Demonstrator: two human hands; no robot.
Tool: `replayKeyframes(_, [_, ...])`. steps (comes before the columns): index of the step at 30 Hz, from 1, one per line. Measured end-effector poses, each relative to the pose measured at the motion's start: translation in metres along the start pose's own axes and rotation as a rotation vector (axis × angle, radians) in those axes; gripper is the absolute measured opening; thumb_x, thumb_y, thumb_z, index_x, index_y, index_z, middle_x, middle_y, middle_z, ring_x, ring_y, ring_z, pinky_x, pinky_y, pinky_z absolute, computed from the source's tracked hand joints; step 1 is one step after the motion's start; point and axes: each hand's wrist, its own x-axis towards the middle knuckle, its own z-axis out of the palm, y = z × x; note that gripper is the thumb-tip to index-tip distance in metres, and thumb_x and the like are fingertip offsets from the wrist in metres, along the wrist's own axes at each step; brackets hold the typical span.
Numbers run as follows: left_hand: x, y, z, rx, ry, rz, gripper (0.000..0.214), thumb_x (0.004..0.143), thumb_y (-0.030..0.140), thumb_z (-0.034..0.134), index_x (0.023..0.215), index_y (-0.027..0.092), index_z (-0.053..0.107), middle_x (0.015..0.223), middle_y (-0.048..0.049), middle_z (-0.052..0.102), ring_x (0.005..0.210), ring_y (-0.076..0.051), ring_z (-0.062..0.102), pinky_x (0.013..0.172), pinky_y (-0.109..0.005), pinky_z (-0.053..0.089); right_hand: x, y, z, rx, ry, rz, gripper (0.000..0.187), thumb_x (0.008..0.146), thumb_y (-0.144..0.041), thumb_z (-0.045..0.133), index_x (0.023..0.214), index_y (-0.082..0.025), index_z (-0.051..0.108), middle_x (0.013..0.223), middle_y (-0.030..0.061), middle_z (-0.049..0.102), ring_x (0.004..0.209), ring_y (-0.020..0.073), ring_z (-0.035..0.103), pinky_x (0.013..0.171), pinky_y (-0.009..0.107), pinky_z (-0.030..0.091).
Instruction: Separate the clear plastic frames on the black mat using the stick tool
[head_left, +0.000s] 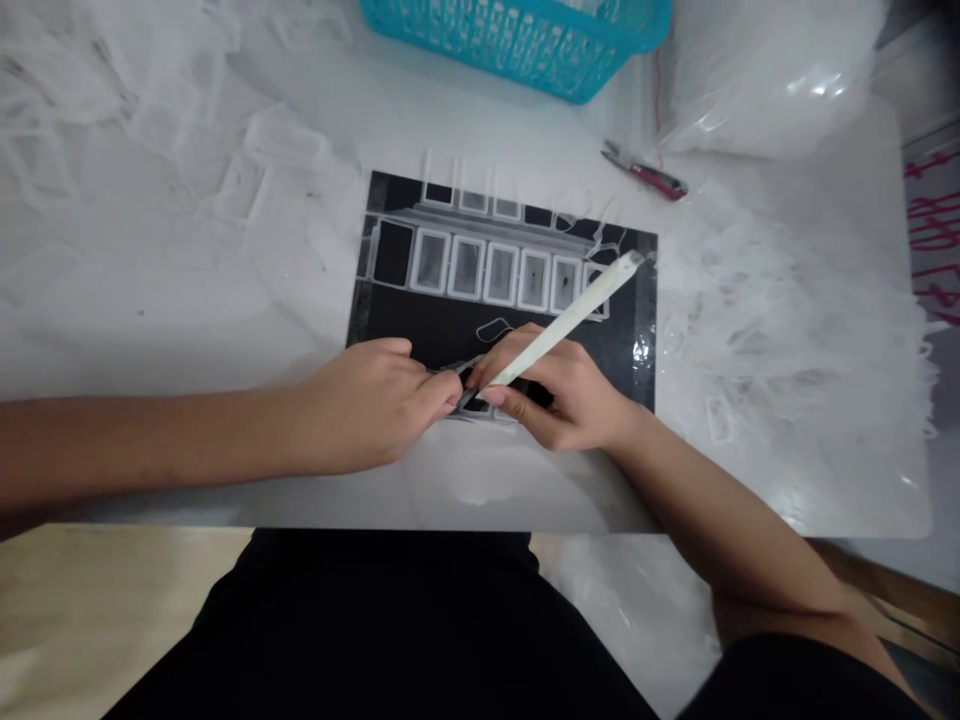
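Observation:
My right hand is closed around a slim, pale-handled cutter knife, its handle slanting up to the right. The dark narrow tip points down-left, close to my left fingertips. My left hand is closed, pinching at the edge of a translucent plastic frame strip, most of which the hands cover. Both hands are over the lower part of a black mat. Above them on the mat lies a row of joined translucent rectangular frames. A thin clear loop rests just above my right fingers.
A turquoise basket stands at the back. Red-handled snips lie right of it, beside a large clear plastic bag. Translucent plastic pieces are heaped at the left and right. The white table's front edge is near my lap.

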Motion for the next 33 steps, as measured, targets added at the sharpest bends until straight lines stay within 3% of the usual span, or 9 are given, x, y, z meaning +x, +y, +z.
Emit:
replayKeyframes(4, [-0.001, 0.003, 0.0, -0.073, 0.035, 0.056, 0.019, 0.087, 0.004, 0.038, 0.08, 0.018, 0.049, 0.059, 0.0018, 0.056, 0.048, -0.013, 0.044, 0.062, -0.031, 0.031, 0.0, 0.0, 0.0, -0.006, -0.009, -0.014, 0.005, 0.093, -0.022, 0.058, 0.094, -0.02, 0.062, 0.083, 0.0033, 0.071, 0.082, 0.0192, 0.068, 0.081, 0.038, 0.052])
replayKeyframes(10, [-0.006, 0.012, -0.009, -0.273, -0.044, 0.214, 0.016, 0.082, 0.004, 0.042, 0.08, 0.019, 0.043, 0.068, -0.0005, 0.055, 0.059, -0.016, 0.047, 0.071, -0.034, 0.037, 0.001, 0.0, -0.001, 0.009, -0.023, 0.0, 0.007, 0.094, -0.022, 0.056, 0.094, -0.02, 0.063, 0.09, 0.0046, 0.074, 0.085, 0.0194, 0.069, 0.084, 0.038, 0.052])
replayKeyframes(12, [-0.009, 0.014, -0.012, -0.358, -0.079, 0.194, 0.015, 0.085, 0.005, 0.041, 0.08, 0.02, 0.042, 0.07, -0.0002, 0.055, 0.059, -0.015, 0.047, 0.071, -0.033, 0.038, 0.0, 0.0, -0.001, 0.013, -0.023, 0.004, 0.007, 0.094, -0.022, 0.056, 0.094, -0.02, 0.063, 0.09, 0.0048, 0.073, 0.085, 0.0194, 0.069, 0.085, 0.038, 0.052])
replayKeyframes(14, [-0.011, 0.013, -0.015, -0.422, -0.081, 0.054, 0.015, 0.093, 0.01, 0.038, 0.083, 0.019, 0.044, 0.07, 0.0006, 0.056, 0.06, -0.014, 0.049, 0.067, -0.03, 0.039, 0.0, 0.0, -0.001, 0.028, -0.023, 0.006, 0.007, 0.094, -0.022, 0.057, 0.094, -0.02, 0.063, 0.091, 0.0051, 0.073, 0.086, 0.0193, 0.069, 0.084, 0.038, 0.052])
replayKeyframes(17, [-0.013, 0.009, -0.015, -0.406, -0.025, -0.198, 0.011, 0.099, 0.025, 0.042, 0.102, 0.018, 0.051, 0.071, 0.002, 0.058, 0.062, -0.014, 0.053, 0.061, -0.027, 0.038, 0.0, 0.001, -0.002, 0.064, -0.013, 0.009, 0.006, 0.094, -0.021, 0.058, 0.094, -0.02, 0.064, 0.09, 0.0051, 0.073, 0.085, 0.019, 0.069, 0.082, 0.037, 0.052])
replayKeyframes(19, [-0.014, 0.006, -0.014, -0.28, 0.008, -0.256, 0.022, 0.097, 0.03, 0.049, 0.115, 0.017, 0.051, 0.072, 0.0018, 0.059, 0.062, -0.015, 0.054, 0.06, -0.028, 0.038, -0.001, 0.002, -0.003, 0.076, -0.005, 0.014, 0.006, 0.093, -0.02, 0.058, 0.094, -0.019, 0.064, 0.087, 0.0051, 0.072, 0.083, 0.0189, 0.068, 0.081, 0.037, 0.052])
replayKeyframes(26, [-0.015, -0.003, -0.01, 0.192, 0.157, -0.01, 0.025, 0.098, 0.015, 0.044, 0.088, 0.016, 0.067, 0.079, -0.0055, 0.066, 0.067, -0.018, 0.056, 0.062, -0.032, 0.039, -0.001, 0.0, 0.002, 0.098, 0.018, -0.001, 0.007, 0.092, -0.02, 0.059, 0.095, -0.019, 0.066, 0.089, 0.0059, 0.073, 0.084, 0.0191, 0.069, 0.082, 0.039, 0.053])
replayKeyframes(30, [-0.014, -0.004, -0.015, 0.221, 0.314, 0.083, 0.017, 0.094, 0.012, 0.052, 0.092, 0.018, 0.068, 0.084, -0.0038, 0.069, 0.071, -0.017, 0.059, 0.063, -0.03, 0.043, 0.001, -0.008, -0.002, 0.176, 0.215, -0.022, 0.006, 0.09, -0.017, 0.06, 0.089, -0.017, 0.066, 0.09, 0.0075, 0.073, 0.09, 0.0203, 0.069, 0.082, 0.038, 0.054])
replayKeyframes(33, [-0.016, -0.003, -0.019, 0.112, 0.44, 0.047, 0.007, 0.092, 0.015, 0.062, 0.095, 0.018, 0.067, 0.086, -0.0031, 0.071, 0.072, -0.014, 0.061, 0.067, -0.027, 0.046, 0.001, -0.014, -0.023, 0.123, 0.225, 0.182, 0.01, 0.089, -0.023, 0.063, 0.084, -0.016, 0.068, 0.088, 0.0074, 0.072, 0.085, 0.0193, 0.066, 0.078, 0.035, 0.052])
